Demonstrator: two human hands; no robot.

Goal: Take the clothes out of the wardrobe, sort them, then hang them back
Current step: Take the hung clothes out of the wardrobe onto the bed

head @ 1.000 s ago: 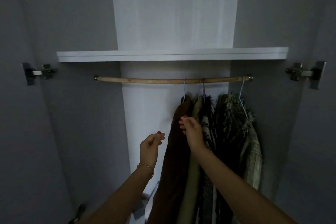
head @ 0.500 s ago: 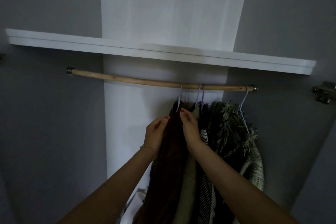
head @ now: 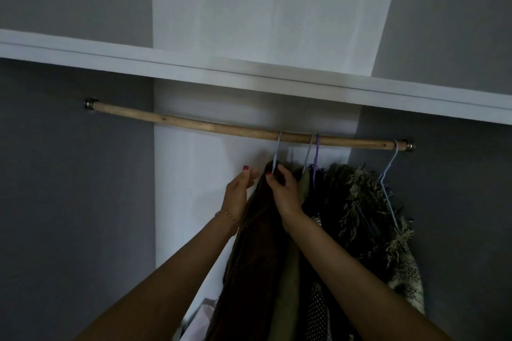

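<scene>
Several garments hang from a wooden rail [head: 194,124] at its right half. The leftmost is a long brown garment [head: 255,252] on a pale wire hanger [head: 277,152]. My right hand [head: 285,191] pinches the top of this brown garment just under the hanger's neck. My left hand [head: 238,191] touches the garment's left shoulder with fingers fairly straight. To the right hang an olive garment [head: 288,285], a dotted dark one [head: 318,307] and a shaggy green one [head: 357,202].
A white shelf [head: 194,66] runs above the rail. Grey wardrobe walls stand left and right, with a white back panel [head: 194,202] between. The rail's left half carries nothing. A pale object [head: 202,315] lies low in the wardrobe.
Both hands rose from below the garments to the top of the brown garment. My left hand closed in on its left shoulder. The view tilted up and nearer.
</scene>
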